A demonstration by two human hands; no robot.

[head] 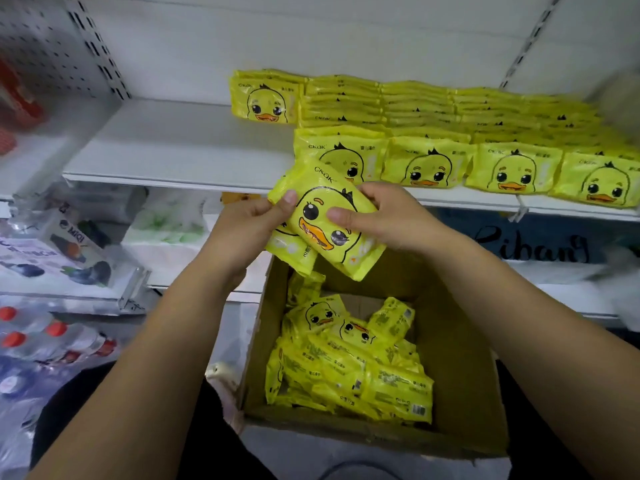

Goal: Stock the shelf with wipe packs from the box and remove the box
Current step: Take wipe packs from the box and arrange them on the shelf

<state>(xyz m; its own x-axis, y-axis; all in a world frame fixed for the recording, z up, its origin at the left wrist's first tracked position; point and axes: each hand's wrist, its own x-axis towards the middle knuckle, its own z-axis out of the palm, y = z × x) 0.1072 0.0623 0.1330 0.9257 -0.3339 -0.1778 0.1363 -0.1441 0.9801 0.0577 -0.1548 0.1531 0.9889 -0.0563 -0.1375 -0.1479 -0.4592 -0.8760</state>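
Two hands meet above the cardboard box [453,368], and I see both clasping yellow duck-print wipe packs. My left hand [242,226] pinches the upper left edge of the held pack [329,220] with thumb and fingers, and a second pack [294,252] sits tucked just beneath it, pressed against the same hand. My right hand [391,216] grasps the held pack from the right, thumb laid across the duck's face. That pack is tilted, its top corner pointing up and left, just in front of the near edge of the white shelf [173,147].

On the shelf, a near row of packs [512,168] stands face-forward along the right part, touching side to side, with flat stacked packs [415,102] behind them and one upright pack [265,98] at the far left end of the stock. The left stretch of the shelf is bare.

Inside the box, near me, loose packs [349,362] lie jumbled, some face up, some showing their printed backs. Bottles with red caps [14,337] sit low at the left.
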